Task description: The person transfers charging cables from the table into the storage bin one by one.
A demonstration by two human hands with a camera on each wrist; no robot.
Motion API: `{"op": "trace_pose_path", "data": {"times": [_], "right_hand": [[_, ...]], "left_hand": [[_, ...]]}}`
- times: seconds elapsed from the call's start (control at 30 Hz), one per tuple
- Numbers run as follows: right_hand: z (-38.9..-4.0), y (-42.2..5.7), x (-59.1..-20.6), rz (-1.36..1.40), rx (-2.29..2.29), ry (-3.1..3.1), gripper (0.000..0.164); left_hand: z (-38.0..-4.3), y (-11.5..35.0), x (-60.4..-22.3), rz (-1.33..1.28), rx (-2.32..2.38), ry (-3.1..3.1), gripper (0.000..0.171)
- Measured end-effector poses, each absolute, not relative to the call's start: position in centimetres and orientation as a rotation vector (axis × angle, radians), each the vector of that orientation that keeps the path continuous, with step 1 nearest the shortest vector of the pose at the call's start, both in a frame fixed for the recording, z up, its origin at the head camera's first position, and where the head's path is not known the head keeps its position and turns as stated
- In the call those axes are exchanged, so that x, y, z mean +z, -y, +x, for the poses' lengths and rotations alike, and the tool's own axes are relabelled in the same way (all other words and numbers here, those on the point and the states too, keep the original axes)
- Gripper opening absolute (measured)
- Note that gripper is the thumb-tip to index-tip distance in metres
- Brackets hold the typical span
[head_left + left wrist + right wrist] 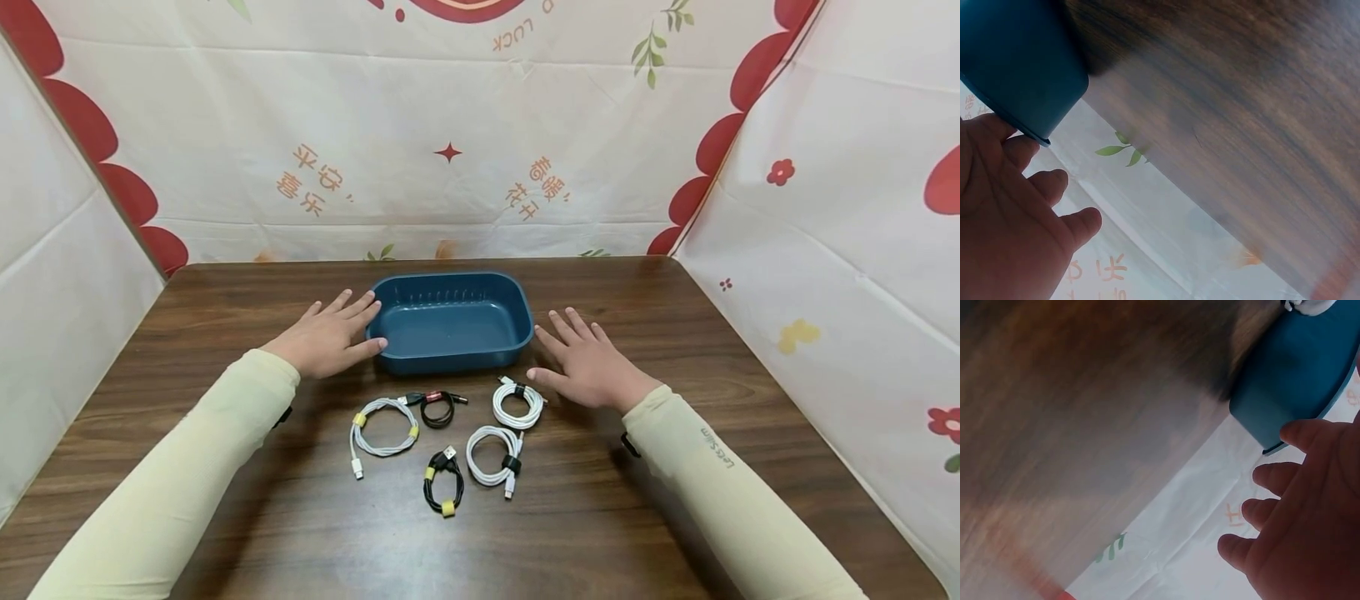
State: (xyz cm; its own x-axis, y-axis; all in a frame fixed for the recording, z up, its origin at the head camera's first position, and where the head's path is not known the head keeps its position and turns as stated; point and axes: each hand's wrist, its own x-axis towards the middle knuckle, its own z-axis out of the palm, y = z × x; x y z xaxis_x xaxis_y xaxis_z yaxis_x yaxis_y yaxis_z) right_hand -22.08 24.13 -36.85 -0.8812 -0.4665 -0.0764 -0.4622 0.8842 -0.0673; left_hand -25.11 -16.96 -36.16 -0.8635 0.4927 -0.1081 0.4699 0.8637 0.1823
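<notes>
A blue rectangular basin [450,364] stands toward the back of the wooden table. My left hand [326,337] is spread with straight fingers, its thumb and fingertips right at the basin's left rim. On the other side my right hand [588,362] is spread too, fingertips close to the basin's right edge. In front of the basin lie coiled cables: a white one with yellow ties [384,451], a small black one with a red tie [437,412], a black one with yellow ties [444,483], and white ones with black ties [517,408] [491,457].
The wooden table [300,517] reaches back to a white printed cloth [450,100] hung behind it. Another cloth wall [840,208] stands at the right and one [60,250] at the left. Both forearms wear pale yellow sleeves [187,475].
</notes>
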Motion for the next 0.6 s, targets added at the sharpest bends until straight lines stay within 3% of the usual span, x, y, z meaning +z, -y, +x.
{"op": "trace_pose_path", "data": {"times": [0.6], "right_hand": [[-19.4, -23.5, -37.8, -0.803, -0.07, -2.896, 0.077]], "left_hand": [[-24.9, 16.8, -36.0, 0.734, 0.245, -2.879, 0.08]]}}
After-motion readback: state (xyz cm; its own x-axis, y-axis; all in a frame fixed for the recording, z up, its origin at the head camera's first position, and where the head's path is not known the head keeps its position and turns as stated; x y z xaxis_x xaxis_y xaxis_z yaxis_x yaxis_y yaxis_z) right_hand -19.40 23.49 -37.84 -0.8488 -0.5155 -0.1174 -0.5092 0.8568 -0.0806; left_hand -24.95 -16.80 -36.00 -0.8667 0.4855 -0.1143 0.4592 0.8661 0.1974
